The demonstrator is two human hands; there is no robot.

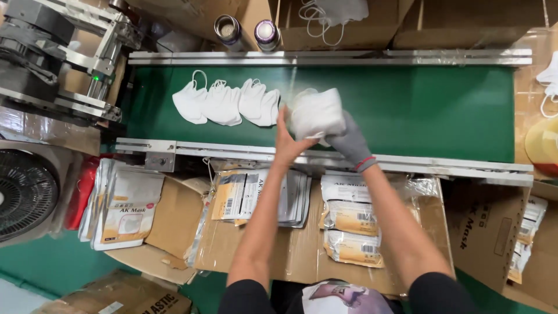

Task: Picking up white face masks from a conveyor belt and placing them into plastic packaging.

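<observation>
Both my hands hold a stack of white face masks (317,112) just above the green conveyor belt (418,110). My left hand (286,141) is bare and presses the stack's left side. My right hand (349,141), in a grey glove, grips it from the right and below. Three white masks (224,103) lie overlapping in a row on the belt just left of the stack.
A metal machine (58,55) feeds the belt's left end. Flat printed mask pouches (125,206) and filled packs (351,232) lie on cardboard below the belt's metal rail (232,148). A black fan (23,200) is at left. Two cans (247,32) and cardboard boxes stand behind.
</observation>
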